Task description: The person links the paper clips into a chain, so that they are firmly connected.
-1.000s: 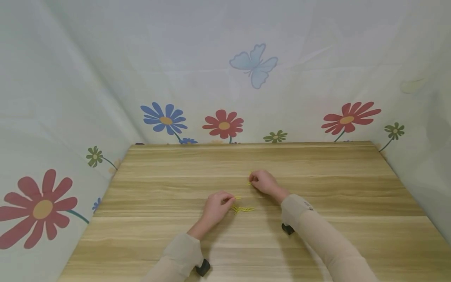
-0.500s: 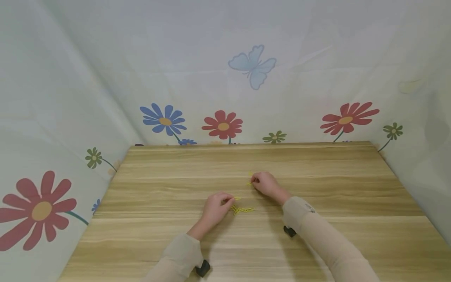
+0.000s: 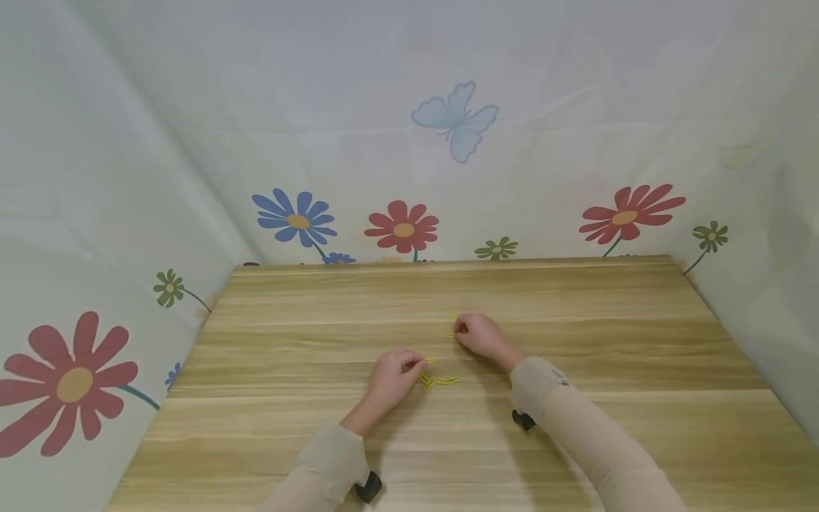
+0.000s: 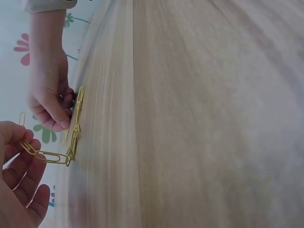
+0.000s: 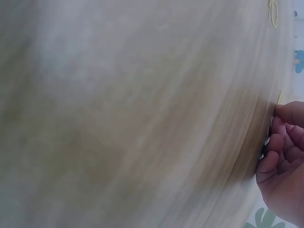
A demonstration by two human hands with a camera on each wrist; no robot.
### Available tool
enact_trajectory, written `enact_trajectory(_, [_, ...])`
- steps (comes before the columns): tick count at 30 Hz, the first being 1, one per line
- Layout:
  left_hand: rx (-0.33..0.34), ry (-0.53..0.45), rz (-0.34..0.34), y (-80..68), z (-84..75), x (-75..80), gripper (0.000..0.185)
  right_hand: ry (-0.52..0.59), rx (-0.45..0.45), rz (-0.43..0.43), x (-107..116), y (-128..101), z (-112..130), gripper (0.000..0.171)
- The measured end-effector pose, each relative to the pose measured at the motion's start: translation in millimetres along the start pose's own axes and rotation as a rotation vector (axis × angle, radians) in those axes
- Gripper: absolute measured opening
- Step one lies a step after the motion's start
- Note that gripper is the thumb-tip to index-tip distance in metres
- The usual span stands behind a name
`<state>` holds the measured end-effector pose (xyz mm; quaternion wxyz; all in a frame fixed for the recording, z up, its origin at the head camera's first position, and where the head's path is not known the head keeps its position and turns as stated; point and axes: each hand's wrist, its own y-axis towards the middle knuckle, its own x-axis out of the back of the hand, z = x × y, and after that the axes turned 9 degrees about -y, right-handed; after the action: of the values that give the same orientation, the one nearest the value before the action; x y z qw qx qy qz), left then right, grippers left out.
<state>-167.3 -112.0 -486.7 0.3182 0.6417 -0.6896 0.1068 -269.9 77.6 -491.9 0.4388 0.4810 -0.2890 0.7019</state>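
Observation:
My left hand pinches a yellow paper clip between thumb and index finger; its free end sticks up past the fingertips. From these fingers a chain of linked yellow paper clips hangs down and trails along the wooden table. Farther back, my right hand is low at the tabletop, thumb and index finger together on a yellow paper clip. Its other fingers are curled in the right wrist view. Another loose yellow paper clip lies just beyond that hand, partly hidden by it.
White cloth walls printed with flowers and a butterfly stand along the table's back and sides. A black wrist device hangs under the left sleeve, and another black device under the right.
The right hand shifts slightly at the tabletop, and the clip at its fingertips shows more than a second ago. The left hand and its chain stay in place.

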Motion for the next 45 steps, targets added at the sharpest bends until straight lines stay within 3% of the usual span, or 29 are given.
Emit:
enact_trajectory(12, [-0.001,0.011,-0.003,-1.1,-0.2,-0.1,0.013,0.070,-0.022,0.003,0.0,-0.3,-1.3,0.004])
enact_trajectory(29, [-0.001,-0.007,0.006,-1.3,-2.9,0.3,0.013,0.043,0.013,0.030,3.7,-0.8,-0.3,0.006])
enact_trajectory(45, [0.008,-0.018,0.013,-2.0,-3.0,1.0,0.014,0.054,-0.067,0.092,6.6,1.4,4.5,0.007])
